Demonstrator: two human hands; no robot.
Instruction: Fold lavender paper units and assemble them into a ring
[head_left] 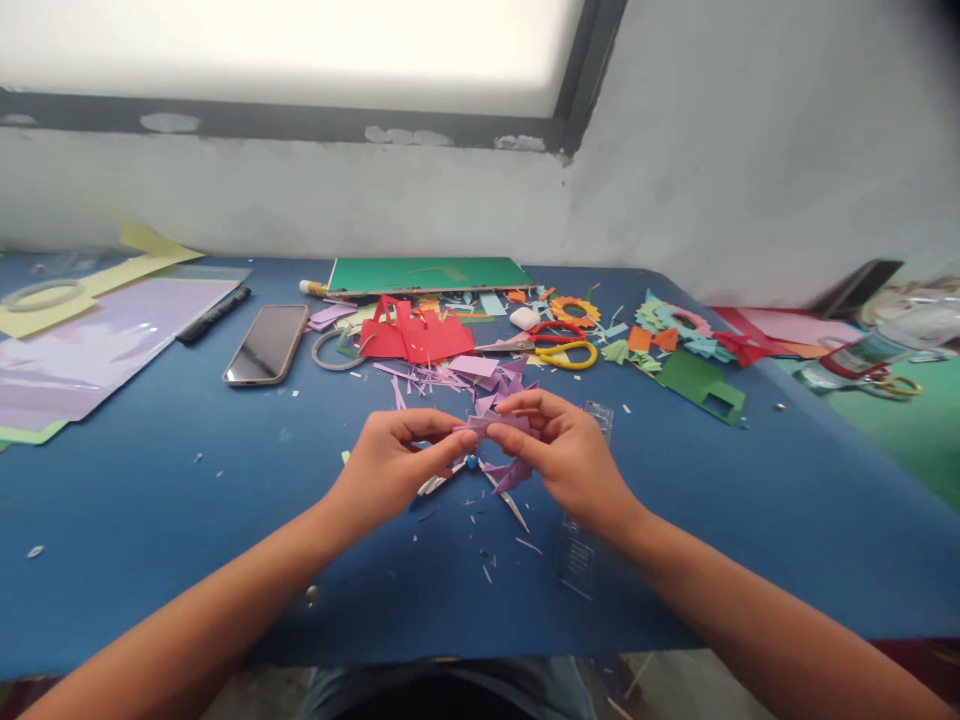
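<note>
While my left hand [390, 462] and right hand [568, 452] pinch the purple paper piece [501, 425] between fingertips just above the blue table [150, 500], I judge it light, floppy and easily torn, best held by its edges.

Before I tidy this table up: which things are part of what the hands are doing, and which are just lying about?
In use:
left hand
right hand
purple paper piece, pinched between both hands

Lying about:
phone
yellow scissors
red paper cutouts
green board
black marker
clear ruler
</note>
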